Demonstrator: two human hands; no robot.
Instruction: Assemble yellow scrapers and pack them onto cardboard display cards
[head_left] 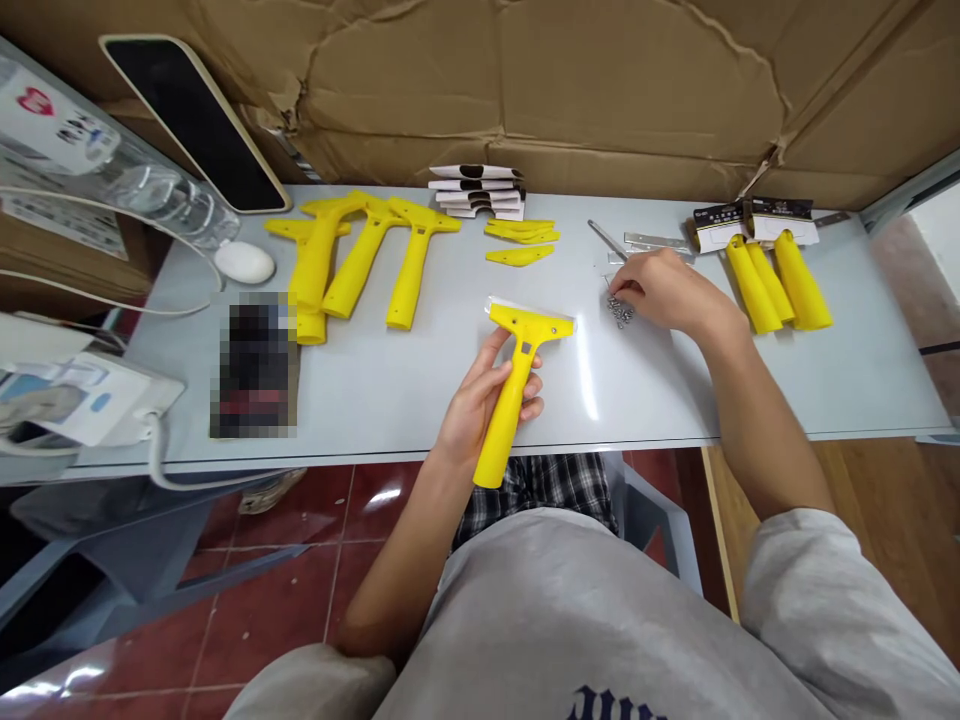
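Note:
A yellow scraper (506, 405) rests in my left hand (474, 410), its fingers wrapped round the neck from behind. Its wide head points away from me, with a thin pale strip along the far edge and small round spots at both ends. Over a small pile of screws (619, 312), my right hand (664, 290) has thumb and fingers pinched together. Whatever lies between those fingertips is too small to make out. Just beyond that hand are metal blades (656, 241) and a thin metal rod (604, 238), perhaps a screwdriver.
Several yellow scraper handles (411, 270) lie at left, near a phone (195, 125), a white mouse (244, 262) and a bottle (142, 180). Yellow cover pieces (519, 256) and stacked cards (477, 190) sit at the back. Carded scrapers (802, 280) lie at right. Cardboard (570, 90) lines the back.

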